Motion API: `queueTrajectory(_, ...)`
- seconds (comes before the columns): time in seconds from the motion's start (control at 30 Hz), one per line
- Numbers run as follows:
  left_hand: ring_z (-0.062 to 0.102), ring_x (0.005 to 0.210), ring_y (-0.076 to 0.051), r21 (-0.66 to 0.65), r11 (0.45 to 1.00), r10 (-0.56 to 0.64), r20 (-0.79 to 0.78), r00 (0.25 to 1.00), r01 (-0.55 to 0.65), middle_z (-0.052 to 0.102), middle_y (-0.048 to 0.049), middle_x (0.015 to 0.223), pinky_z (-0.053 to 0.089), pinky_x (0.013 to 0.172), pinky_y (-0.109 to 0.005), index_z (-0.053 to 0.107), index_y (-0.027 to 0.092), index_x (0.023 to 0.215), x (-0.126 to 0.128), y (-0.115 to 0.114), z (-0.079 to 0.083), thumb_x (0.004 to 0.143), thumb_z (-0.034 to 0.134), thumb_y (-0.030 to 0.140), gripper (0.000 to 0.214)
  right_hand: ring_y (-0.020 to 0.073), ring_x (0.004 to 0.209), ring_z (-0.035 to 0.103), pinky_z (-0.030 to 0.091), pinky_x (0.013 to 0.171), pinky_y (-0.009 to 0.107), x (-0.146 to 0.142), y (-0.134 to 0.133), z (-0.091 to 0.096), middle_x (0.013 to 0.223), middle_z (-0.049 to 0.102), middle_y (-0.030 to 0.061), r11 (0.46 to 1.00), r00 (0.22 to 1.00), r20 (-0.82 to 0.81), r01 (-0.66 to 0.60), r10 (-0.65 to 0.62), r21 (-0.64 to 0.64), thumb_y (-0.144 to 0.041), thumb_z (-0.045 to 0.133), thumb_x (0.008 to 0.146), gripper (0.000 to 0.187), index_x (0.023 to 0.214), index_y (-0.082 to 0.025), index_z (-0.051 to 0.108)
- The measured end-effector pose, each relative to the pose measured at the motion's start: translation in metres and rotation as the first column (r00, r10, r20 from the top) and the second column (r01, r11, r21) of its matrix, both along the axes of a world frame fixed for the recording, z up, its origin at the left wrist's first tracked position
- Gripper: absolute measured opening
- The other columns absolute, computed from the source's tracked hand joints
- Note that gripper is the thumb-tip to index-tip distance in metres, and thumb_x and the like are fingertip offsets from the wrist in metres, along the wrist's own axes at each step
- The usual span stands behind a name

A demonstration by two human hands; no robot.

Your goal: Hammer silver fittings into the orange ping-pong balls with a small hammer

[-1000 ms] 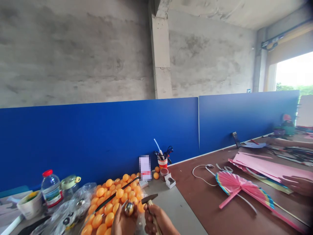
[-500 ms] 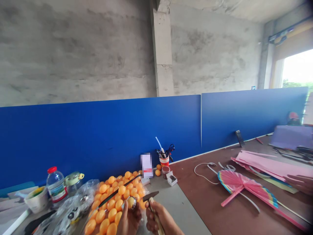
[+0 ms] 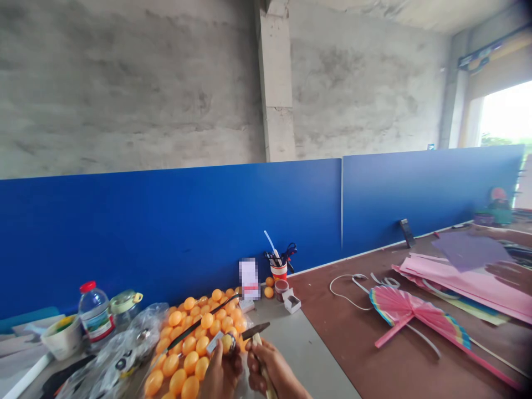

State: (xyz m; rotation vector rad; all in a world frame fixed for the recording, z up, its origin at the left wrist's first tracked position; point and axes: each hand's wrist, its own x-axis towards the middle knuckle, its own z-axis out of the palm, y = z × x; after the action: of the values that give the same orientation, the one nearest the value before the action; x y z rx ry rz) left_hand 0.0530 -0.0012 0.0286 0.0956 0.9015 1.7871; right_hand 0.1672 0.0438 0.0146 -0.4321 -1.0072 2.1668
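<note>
Gripping hammer upright, head pointing left, right hand; left hand fingers pinch ball.

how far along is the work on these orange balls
Nothing clearly finished shows. In hand: the left hand holds one orange ball, and the right hand grips a small hammer beside it. Left: a big heap of orange balls on the table.

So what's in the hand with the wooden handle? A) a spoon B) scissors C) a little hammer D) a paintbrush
C: the right hand grips a small hammer by its wooden handle, the dark metal head next to the orange ball that the left hand holds.
</note>
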Motion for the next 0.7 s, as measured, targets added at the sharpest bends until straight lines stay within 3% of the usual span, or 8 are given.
queueTrajectory(0.13, 0.059, 0.048, -0.017, 0.102, 0.980, -0.165, -0.074, 0.983, 0.172, 0.068, -0.0020, 0.058, 0.050, 0.046, -0.027, 0.072, 0.020, 0.069, -0.006, 0.007, -0.021, 0.054, 0.097, 0.047, 0.040, 0.0037, 0.026, 0.030, 0.016, 0.033, 0.023, -0.002, -0.004, 0.002, 0.045, 0.051, -0.0107, 0.998, 0.998, 0.041, -0.041, 0.039, 0.049, -0.054, 0.083, 0.059, 0.045, 0.071, -0.020, 0.055)
queueTrajectory(0.37, 0.061, 0.050, -0.015, 0.108, 0.990, -0.075, -0.094, 0.993, 0.085, 0.075, -0.0055, 0.064, 0.052, 0.048, -0.026, 0.076, 0.017, 0.078, -0.015, 0.010, -0.034, 0.043, 0.103, 0.045, 0.053, 0.0021, 0.029, 0.031, 0.019, 0.036, 0.021, 0.003, -0.001, 0.005, 0.049, 0.052, -0.0113, 0.997, 0.998, -0.007, 0.062, -0.063, -0.034, -0.052, 0.084, 0.060, 0.046, 0.074, -0.021, 0.053)
queueTrajectory(0.53, 0.061, 0.051, -0.018, 0.130, 0.979, -0.144, -0.096, 0.985, 0.156, 0.069, -0.0057, 0.058, 0.051, 0.047, -0.029, 0.071, 0.016, 0.070, -0.012, 0.007, -0.030, 0.044, 0.101, 0.055, 0.055, 0.0044, 0.026, 0.029, 0.015, 0.033, 0.023, -0.004, -0.002, -0.002, 0.044, 0.048, -0.0112, 0.997, 0.996, 0.057, -0.065, 0.063, 0.035, -0.052, 0.083, 0.060, 0.043, 0.070, -0.023, 0.052)
queueTrajectory(0.7, 0.060, 0.049, -0.016, 0.132, 0.988, -0.058, -0.146, 0.988, 0.078, 0.068, -0.0021, 0.060, 0.048, 0.046, -0.026, 0.069, 0.018, 0.078, -0.012, 0.004, -0.020, 0.054, 0.099, 0.045, 0.047, 0.0019, 0.031, 0.030, 0.020, 0.037, 0.021, 0.004, 0.001, 0.002, 0.051, 0.051, -0.0107, 0.995, 0.995, -0.026, 0.095, -0.096, -0.008, -0.055, 0.083, 0.063, 0.047, 0.072, -0.022, 0.051)
